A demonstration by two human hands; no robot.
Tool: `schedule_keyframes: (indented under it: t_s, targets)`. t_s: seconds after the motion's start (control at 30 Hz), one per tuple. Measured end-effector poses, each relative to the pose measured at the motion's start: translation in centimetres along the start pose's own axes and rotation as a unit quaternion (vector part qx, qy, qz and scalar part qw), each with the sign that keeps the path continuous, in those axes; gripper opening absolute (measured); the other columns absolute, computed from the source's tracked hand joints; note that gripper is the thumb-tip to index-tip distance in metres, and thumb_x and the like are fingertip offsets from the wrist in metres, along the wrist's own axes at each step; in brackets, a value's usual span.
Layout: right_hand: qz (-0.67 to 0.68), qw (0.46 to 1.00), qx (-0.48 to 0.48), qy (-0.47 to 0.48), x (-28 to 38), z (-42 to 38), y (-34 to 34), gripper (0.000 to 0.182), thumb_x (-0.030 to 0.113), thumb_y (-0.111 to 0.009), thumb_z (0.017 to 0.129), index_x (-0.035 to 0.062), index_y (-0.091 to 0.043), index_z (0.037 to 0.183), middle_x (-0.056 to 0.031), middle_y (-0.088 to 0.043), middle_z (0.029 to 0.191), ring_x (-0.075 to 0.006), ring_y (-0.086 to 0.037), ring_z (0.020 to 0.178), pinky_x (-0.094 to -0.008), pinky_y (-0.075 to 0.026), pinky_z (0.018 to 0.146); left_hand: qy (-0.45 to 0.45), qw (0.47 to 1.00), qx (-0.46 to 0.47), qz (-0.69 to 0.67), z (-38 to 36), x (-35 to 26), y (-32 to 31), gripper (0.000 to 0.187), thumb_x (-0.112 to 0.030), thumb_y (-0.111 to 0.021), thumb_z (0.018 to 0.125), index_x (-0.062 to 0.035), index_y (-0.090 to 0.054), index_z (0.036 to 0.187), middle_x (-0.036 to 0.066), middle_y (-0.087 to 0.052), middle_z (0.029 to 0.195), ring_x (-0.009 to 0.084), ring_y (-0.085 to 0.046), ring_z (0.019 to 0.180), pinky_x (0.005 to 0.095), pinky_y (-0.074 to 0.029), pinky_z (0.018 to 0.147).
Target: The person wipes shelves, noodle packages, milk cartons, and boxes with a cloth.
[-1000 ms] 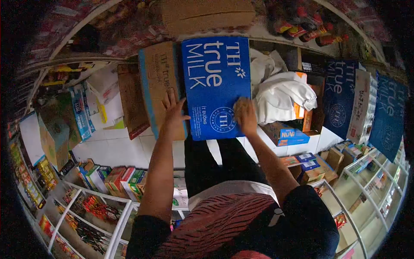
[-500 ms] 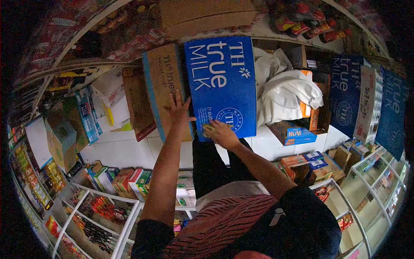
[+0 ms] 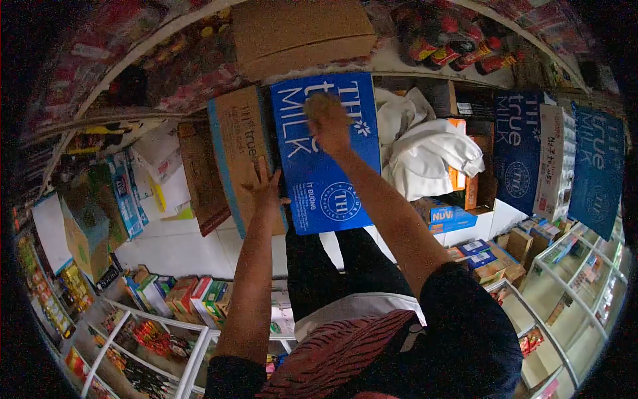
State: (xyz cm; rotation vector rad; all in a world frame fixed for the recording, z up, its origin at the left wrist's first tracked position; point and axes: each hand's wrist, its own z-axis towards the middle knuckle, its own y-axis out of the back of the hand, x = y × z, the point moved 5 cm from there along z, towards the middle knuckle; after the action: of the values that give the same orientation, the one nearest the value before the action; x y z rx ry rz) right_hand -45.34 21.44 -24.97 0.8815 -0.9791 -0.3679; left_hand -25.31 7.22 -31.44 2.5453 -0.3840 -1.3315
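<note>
Milk carton (image 3: pixel 322 156), the blue one, lies on top of a stack of cases beside a brown box (image 3: pixel 240 153), under a shelf carrying another cardboard box (image 3: pixel 302 33). The left hand (image 3: pixel 266 186) rests flat with fingers spread across the seam between carton and brown box, and the right hand (image 3: pixel 325 120) lies on the carton's far end, too blurred to tell how its fingers sit. With neither hand clamped on an edge, a push could slide the carton off toward the white cloth (image 3: pixel 432 149) or tip the stack.
</note>
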Motion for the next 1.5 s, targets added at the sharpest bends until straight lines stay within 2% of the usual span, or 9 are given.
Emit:
schedule_keyframes:
  t_s: [0.07,0.17,0.27,0.33,0.4,0.8,1.0,1.27,1.5]
  targets:
    - [-0.011,0.998,0.023,0.062,1.9,-0.8,-3.5,0.054,0.023,-0.058,0.072,0.0067,-0.042,0.121,-0.0189,-0.037,0.125,-0.0384,-0.032,0.117,-0.0479,-0.026,0.097,0.023,0.936,-0.017,0.351,-0.1,-1.7,0.4,0.102,-0.04,-0.079,0.042,-0.0213,-0.032,0.131,0.013,0.007,0.142,0.0394,0.004,0.128,0.0726,-0.013,0.086]
    - [0.082,0.983,0.115,0.117,3.4,-1.3,-2.6,0.053,0.024,-0.058,0.075,0.0047,-0.041,0.121,-0.0206,-0.037,0.125,-0.0378,-0.035,0.114,-0.0458,-0.031,0.094,0.009,0.882,-0.066,0.467,-0.9,-3.4,0.3,0.103,-0.045,-0.077,0.04,-0.022,-0.033,0.13,0.012,0.009,0.142,0.0388,0.005,0.128,0.0735,-0.014,0.085]
    - [-0.054,0.963,0.187,0.188,-1.1,-1.4,-0.4,0.048,0.022,-0.048,0.082,0.0045,-0.036,0.125,-0.0212,-0.033,0.128,-0.0351,-0.034,0.116,-0.0393,-0.032,0.096,0.049,0.876,-0.038,0.478,-0.7,-4.0,0.4,0.103,-0.048,-0.075,0.039,-0.0246,-0.032,0.13,0.012,0.011,0.142,0.0385,0.007,0.129,0.075,-0.013,0.083]
    - [0.093,0.971,0.159,-0.152,-5.4,0.4,3.9,0.051,0.021,-0.045,0.084,0.003,-0.029,0.129,-0.0212,-0.032,0.129,-0.0357,-0.033,0.117,-0.0393,-0.029,0.098,0.04,0.882,-0.041,0.467,-0.3,-3.5,0.5,0.103,-0.048,-0.075,0.04,-0.0261,-0.032,0.13,0.011,0.011,0.142,0.0385,0.007,0.128,0.0755,-0.013,0.082]
    - [-0.127,0.988,-0.049,-0.068,-10.1,0.8,2.7,0.055,0.022,-0.047,0.082,0.0007,-0.028,0.128,-0.0213,-0.033,0.128,-0.0362,-0.032,0.118,-0.0424,-0.026,0.099,0.032,0.887,-0.041,0.458,-0.4,-3.5,0.1,0.103,-0.048,-0.076,0.04,-0.0276,-0.032,0.13,0.011,0.011,0.142,0.0385,0.008,0.128,0.0761,-0.012,0.081]
    - [-0.019,0.988,0.101,0.116,3.6,-1.9,-7.3,0.047,0.016,-0.058,0.07,0.0074,-0.047,0.115,-0.0167,-0.038,0.126,-0.0334,-0.033,0.118,-0.046,-0.023,0.099,0.043,0.864,-0.049,0.5,-0.5,-3.7,0.3,0.102,-0.044,-0.078,0.041,-0.0276,-0.032,0.13,0.012,0.011,0.142,0.0383,0.006,0.129,0.0743,-0.016,0.083]
    - [0.049,0.967,0.238,0.071,0.7,-5.8,-1.7,0.048,0.02,-0.055,0.073,0.007,-0.043,0.118,-0.0182,-0.034,0.128,-0.0349,-0.031,0.119,-0.0471,-0.024,0.099,0.024,0.883,-0.049,0.467,-0.9,-4.8,0.6,0.103,-0.044,-0.079,0.042,-0.0231,-0.031,0.131,0.014,0.012,0.141,0.04,0.005,0.128,0.0731,-0.015,0.085]
    - [-0.119,0.977,-0.074,-0.16,-3.7,-3.5,3.6,0.056,0.015,-0.055,0.07,0.0071,-0.038,0.123,-0.0222,-0.036,0.123,-0.039,-0.032,0.115,-0.0497,-0.025,0.095,0.054,0.885,-0.038,0.46,-0.6,-4.1,0.5,0.104,-0.042,-0.08,0.04,-0.0207,-0.034,0.13,0.016,0.009,0.141,0.0406,0.006,0.128,0.0684,-0.012,0.09]
    - [-0.005,0.988,0.144,0.062,5.0,-9.3,-3.3,0.066,0.018,-0.064,0.065,0.0083,-0.038,0.124,-0.0194,-0.032,0.129,-0.0372,-0.025,0.122,-0.048,-0.019,0.1,0.043,0.894,-0.029,0.445,-0.4,-2.8,0.1,0.103,-0.042,-0.08,0.039,-0.0207,-0.035,0.129,0.016,0.009,0.141,0.0417,0.006,0.128,0.0708,-0.016,0.087]
